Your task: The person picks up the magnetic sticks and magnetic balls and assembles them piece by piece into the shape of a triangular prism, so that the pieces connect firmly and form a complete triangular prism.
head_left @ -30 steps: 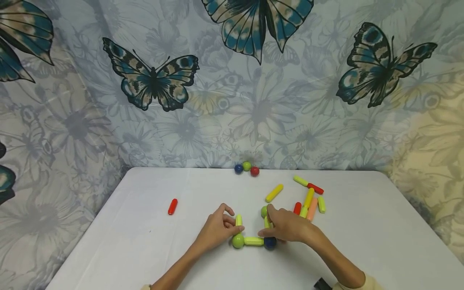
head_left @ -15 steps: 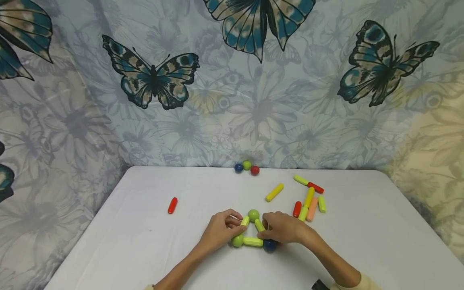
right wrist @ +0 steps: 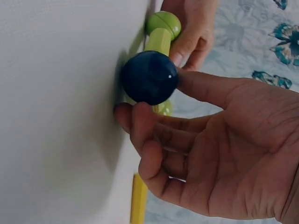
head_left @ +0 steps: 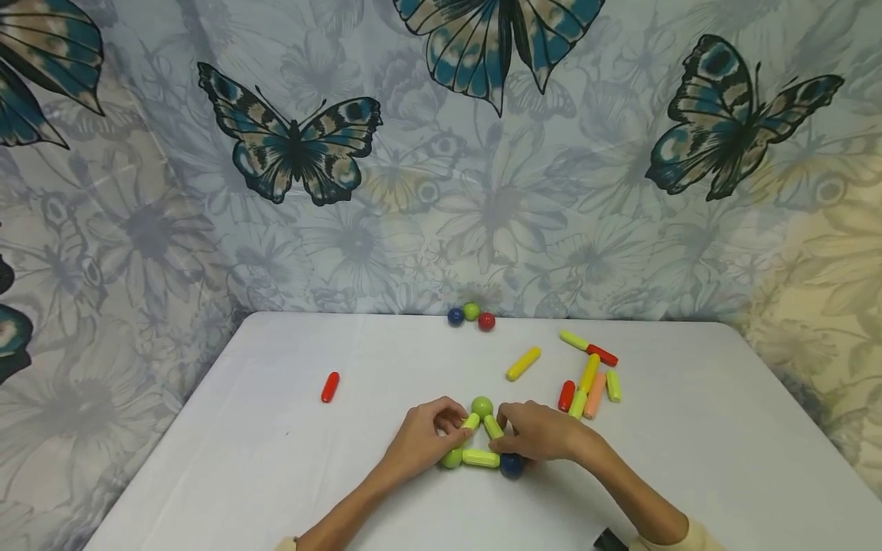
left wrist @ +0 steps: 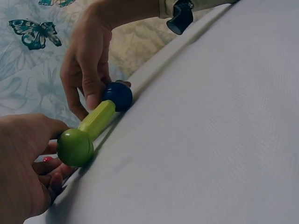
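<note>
Three lime-green rods and three balls form a triangle on the white table. A green ball is at its far corner, another green ball at the near left, and a dark blue ball at the near right. My left hand pinches the left rod between thumb and fingers. With thumb and curled fingers, my right hand holds the blue ball corner, beside the right rod. The near rod joins the two front balls. Fingers partly hide both side rods.
At the table's far edge sit a blue ball, a green ball and a red ball. Several loose rods lie right of centre, including a yellow rod and a peach rod. A red rod lies at left.
The two side rods have swung inward and now meet at the far green ball, which moved left from beside my right fingers. Right fingers drew back from that ball. Little differs since half a second ago.
</note>
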Demonstrator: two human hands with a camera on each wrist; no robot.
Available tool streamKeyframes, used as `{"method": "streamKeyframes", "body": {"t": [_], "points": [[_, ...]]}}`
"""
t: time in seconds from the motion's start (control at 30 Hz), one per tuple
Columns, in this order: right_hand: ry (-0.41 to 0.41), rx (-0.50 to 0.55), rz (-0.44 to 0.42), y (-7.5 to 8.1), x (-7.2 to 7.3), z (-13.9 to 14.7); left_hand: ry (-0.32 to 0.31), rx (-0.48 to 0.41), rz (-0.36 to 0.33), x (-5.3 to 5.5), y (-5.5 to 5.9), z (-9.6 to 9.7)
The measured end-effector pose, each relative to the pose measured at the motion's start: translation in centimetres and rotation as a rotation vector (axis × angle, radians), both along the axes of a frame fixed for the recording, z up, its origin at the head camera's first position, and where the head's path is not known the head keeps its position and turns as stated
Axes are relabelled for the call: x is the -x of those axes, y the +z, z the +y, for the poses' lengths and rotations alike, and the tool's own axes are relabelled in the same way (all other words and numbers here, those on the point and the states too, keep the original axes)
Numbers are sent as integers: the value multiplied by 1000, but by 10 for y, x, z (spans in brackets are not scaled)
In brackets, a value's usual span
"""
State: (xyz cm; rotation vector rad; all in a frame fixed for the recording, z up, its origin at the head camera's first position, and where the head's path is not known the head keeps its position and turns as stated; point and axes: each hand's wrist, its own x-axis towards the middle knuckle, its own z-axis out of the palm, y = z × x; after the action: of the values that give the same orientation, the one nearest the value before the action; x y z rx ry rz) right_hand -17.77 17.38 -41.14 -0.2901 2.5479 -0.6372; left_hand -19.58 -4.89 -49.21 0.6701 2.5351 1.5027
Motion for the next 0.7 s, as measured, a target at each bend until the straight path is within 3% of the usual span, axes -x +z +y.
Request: {"method": "streamKeyframes", "body": {"t": [0.1,0.17,0.2,0.23,0.33,0.4,0.43,0.57,0.7], "points": [[24,-26,-14,2,-1,4,-73,54,-12,3,0,-5],[37,-73,-45,2,0,6,-162,105,-22,7,3,-13],[59,-87,-51,-9,4,10,-214,135,-27,8,4,-18],[69,-103,-57,-8,4,10,-271,159,-25,11,6,-23],[82,-124,-62,-8,5,7,-402,202,1,16,9,-34],[84,-114,-42,-8,4,5,-458,209,42,18,8,-37],[70,-115,-42,3,0,0,-474,202,62,19,6,-38],[76,-97,-37,6,-2,4,-496,158,128,20,-2,-39],[56,-40,-17,18,1,18,-489,125,185,21,-6,-37]]}}
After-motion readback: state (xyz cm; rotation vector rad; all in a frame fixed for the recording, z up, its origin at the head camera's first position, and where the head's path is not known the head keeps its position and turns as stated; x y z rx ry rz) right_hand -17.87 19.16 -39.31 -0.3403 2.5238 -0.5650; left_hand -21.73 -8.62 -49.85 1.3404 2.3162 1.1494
